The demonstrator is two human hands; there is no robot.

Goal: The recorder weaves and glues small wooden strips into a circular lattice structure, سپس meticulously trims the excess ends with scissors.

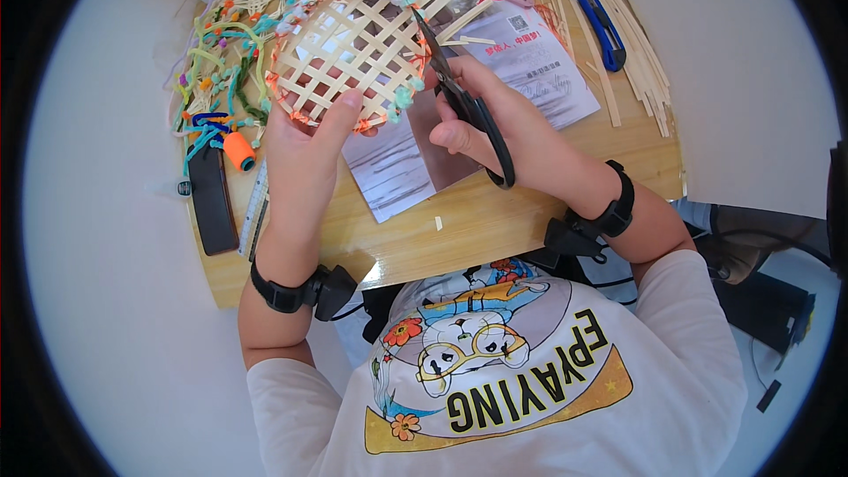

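Above the near half of a pale wooden desk [503,234], you hold a round lattice of woven strips [353,57], its rim wrapped in orange, white and mint-green ties. It sits in your left hand [305,137], at the lattice's lower left edge: the grip is closed, thumb pressed flat on top, fingers curled underneath. Your right hand [510,115] is closed round black-handled scissors [457,99], thumb bent inward. Their dark blades point up and slightly left along the lattice's right rim; whether they touch it, or how far they are parted, you cannot tell from here. Both forearms reach forward from your body, the left nearly straight up, the right slanting inward. Beneath the hands lies a printed sheet [389,163]; fuzzy coloured stems [237,93] crowd the left, and a blue cutter [601,31] lies right.
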